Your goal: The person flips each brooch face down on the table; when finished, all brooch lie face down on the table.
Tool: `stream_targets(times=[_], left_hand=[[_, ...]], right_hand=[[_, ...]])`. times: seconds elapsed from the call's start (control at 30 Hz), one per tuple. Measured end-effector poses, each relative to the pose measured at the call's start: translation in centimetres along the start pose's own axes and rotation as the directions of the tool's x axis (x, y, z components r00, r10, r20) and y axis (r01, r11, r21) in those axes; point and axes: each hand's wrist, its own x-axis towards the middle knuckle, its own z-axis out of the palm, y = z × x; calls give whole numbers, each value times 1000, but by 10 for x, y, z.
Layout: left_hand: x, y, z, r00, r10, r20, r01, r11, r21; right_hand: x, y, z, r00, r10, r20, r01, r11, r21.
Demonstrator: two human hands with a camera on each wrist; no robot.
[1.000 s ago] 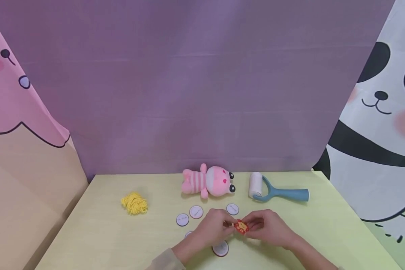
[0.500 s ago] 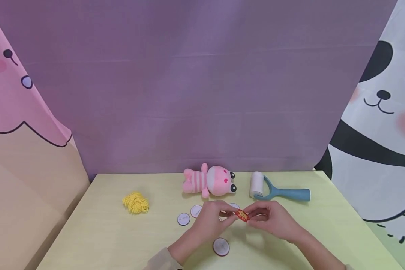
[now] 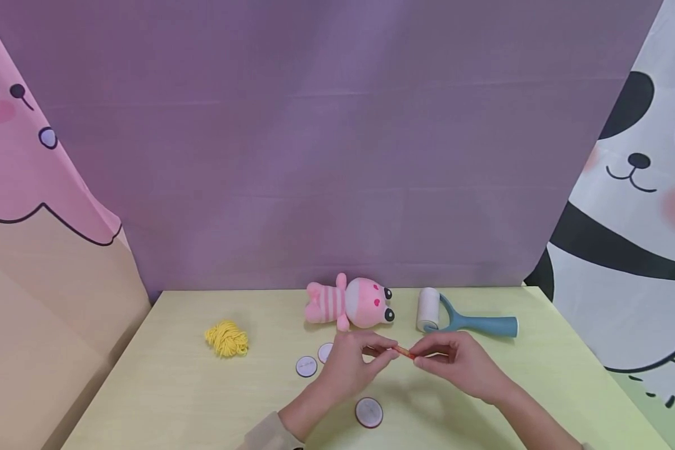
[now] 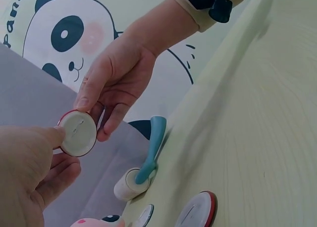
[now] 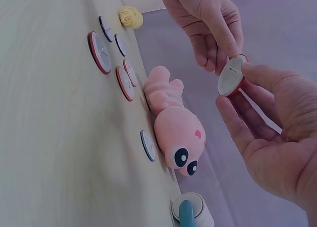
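Observation:
Above the table, both hands pinch one round pin badge (image 3: pixel 405 352) between thumbs and fingers. My left hand (image 3: pixel 349 369) has its left edge and my right hand (image 3: pixel 461 370) its right. From the head the badge appears nearly edge-on, a thin red-orange strip. The left wrist view shows its pale back (image 4: pixel 78 133) with a metal pin across it and a red rim. Other badges lie pin side up on the table below, including a larger one (image 3: pixel 369 412) and a small one (image 3: pixel 306 366); my left hand covers some in the head view.
Beyond the hands a pink striped plush toy (image 3: pixel 343 304) lies on its side. A lint roller with a blue handle (image 3: pixel 489 325) is right of it, and a yellow yarn bundle (image 3: pixel 227 339) sits left. A purple cloth (image 3: pixel 337 156) hangs behind the table (image 3: pixel 157 394).
Both hands have risen a little and moved away from the body with the badge. Its red-and-yellow front has tipped from facing the head camera to nearly edge-on.

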Motion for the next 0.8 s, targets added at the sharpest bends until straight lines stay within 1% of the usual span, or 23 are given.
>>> stream_targets(times=[0.1,0.2,0.33,0.43,0.53,0.8], left_hand=[[0,0,-1,1000,8,-16,-8,1000,15],[0,0,-1,999,13,-29,-12,999,40],[0,0,-1,999,7,-31,-6,999,34],[0,0,0,999,0,-33,0,1000,16],[0,-1,1,999,-3,-36,4,1000,10],[-1,-2,3,999,-1,-48,1,1000,-4]], right_hand=[[0,-2,1,1000,-3,-15,2,1000,-29],[0,-4,1,999,31,-26,-32,999,-33],[1,-4,1,997,71,-23,-71,997,20],[2,-3,1,998,62,-22,-61,997,48],[2,-2,1,998,45,-31,-44,998,43],[2,0,3,997,45,-67,-44,999,20]])
